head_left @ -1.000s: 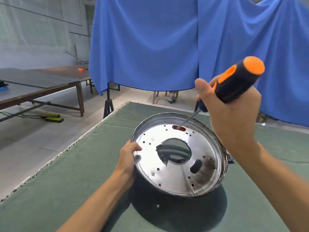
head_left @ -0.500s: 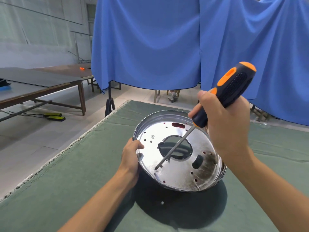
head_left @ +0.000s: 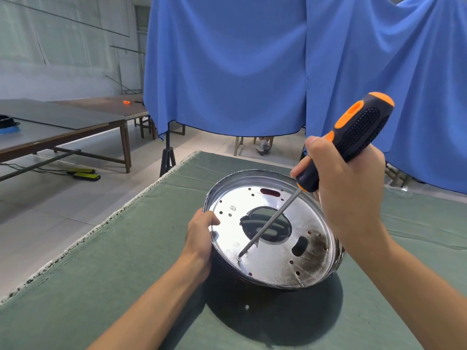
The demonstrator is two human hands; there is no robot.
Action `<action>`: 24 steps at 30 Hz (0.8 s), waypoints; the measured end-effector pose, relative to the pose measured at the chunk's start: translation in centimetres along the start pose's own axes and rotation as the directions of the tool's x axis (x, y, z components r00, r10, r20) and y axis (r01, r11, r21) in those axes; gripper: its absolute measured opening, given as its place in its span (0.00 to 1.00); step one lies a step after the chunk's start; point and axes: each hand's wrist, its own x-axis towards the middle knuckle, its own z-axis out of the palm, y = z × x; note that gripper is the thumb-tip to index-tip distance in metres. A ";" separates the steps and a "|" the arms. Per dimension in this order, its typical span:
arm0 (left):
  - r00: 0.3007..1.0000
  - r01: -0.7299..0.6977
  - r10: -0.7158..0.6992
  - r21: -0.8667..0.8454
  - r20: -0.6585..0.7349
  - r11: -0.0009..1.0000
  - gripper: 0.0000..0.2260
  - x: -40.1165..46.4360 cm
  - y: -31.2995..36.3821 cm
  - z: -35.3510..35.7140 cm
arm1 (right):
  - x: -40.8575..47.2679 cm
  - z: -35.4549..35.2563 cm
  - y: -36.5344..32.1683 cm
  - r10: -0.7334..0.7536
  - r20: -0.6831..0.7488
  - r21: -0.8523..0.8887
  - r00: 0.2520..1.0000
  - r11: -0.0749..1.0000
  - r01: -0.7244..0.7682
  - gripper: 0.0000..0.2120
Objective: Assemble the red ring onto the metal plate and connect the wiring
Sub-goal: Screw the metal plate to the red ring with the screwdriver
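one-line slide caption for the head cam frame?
Left hand steadies the metal plate while right hand sets the screwdriver tip on a screw.

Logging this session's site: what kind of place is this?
Probably a workshop or industrial hall: bare work tables on a tiled floor, a blue cloth backdrop on stands, and a green felt-covered bench.

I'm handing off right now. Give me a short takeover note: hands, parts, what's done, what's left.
Left hand grips the near-left rim of the metal plate, holding it tilted above the green mat.
Right hand holds the orange-and-black screwdriver, tip on a screw at the plate's near-left.
Done: another screw sits farther back.
Left: drive this screw; wiring not in view, red only shows through the holes.
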 end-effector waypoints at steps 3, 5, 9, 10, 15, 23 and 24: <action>1.000 -0.001 0.001 -0.001 -0.010 1.000 0.03 -0.1 0.0 0.1 | -0.1 0.1 0.1 0.002 0.012 -0.012 1.000 1.000 -0.002 0.13; 1.000 -0.001 0.001 0.002 -0.008 1.000 0.04 -0.2 0.1 0.1 | -0.1 0.1 0.2 0.004 0.010 -0.020 1.000 1.000 -0.004 0.13; 1.000 0.004 -0.004 0.000 -0.004 1.000 0.04 -0.2 0.1 0.1 | -0.1 0.1 0.2 0.004 0.006 -0.018 1.000 1.000 -0.004 0.13; 1.000 0.004 -0.004 -0.001 -0.003 1.000 0.04 -0.2 0.1 0.1 | -0.2 0.1 0.2 0.003 0.006 -0.016 1.000 1.000 -0.003 0.13; 1.000 0.001 -0.001 0.008 0.009 1.000 0.04 -0.3 0.2 0.1 | 0.0 0.1 -0.1 0.004 -0.017 0.018 1.000 1.000 -0.003 0.13; 1.000 0.011 -0.011 0.013 0.005 1.000 0.04 -0.4 0.3 0.2 | -0.2 0.0 0.1 0.014 0.006 -0.013 1.000 1.000 -0.014 0.13; 1.000 0.009 -0.009 0.015 0.006 1.000 0.05 -0.4 0.3 0.2 | -0.2 0.0 0.1 0.017 0.006 -0.011 1.000 1.000 -0.017 0.13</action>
